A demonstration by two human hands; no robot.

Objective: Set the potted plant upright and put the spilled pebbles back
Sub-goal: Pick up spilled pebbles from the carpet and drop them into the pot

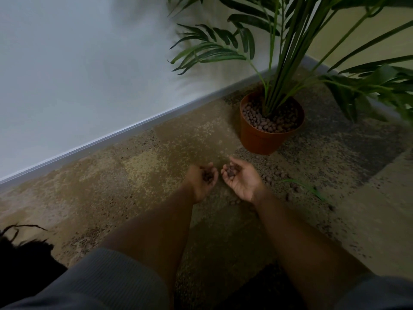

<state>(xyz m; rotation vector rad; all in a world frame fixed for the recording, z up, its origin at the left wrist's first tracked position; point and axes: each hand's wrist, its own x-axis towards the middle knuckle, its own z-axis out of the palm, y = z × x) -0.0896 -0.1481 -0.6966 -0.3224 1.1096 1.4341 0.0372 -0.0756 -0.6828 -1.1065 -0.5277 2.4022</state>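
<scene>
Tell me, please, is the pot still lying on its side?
No, the pot stands upright on the carpet, pebbles level inside its rim.

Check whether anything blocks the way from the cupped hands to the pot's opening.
Nothing visible does. The left hand and right hand, both holding pebbles, hover over bare carpet just short of the upright pot. The fronds arch above its opening, leaving the near rim open.

Dim, murky light; wall (78, 74) brightest, forearms in shadow; leaves (207, 50) motion-blurred; wide-angle bending at edges.
</scene>
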